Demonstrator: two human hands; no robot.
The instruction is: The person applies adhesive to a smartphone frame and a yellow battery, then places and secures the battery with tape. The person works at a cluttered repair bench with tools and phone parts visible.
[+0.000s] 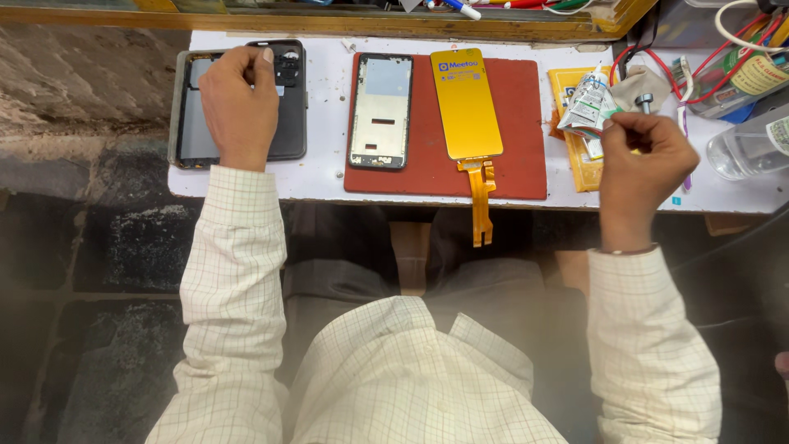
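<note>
the right hand [645, 156] is clenched on a crumpled glue tube [590, 105] at the desk's [329, 177] right end; squeezed, it might smear. the left hand [240, 103] lies loose on the dark phone back [292, 123]; the yellow screen's [466, 103] ribbon overhangs, easily snagged.

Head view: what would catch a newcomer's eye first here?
The shiny yellow-backed phone screen panel with its orange ribbon cable hanging over the table edge, lying on the red rubber mat beside a black phone frame. The right hand holds a crumpled white glue tube; the left hand rests on a dark opened phone body.
</note>
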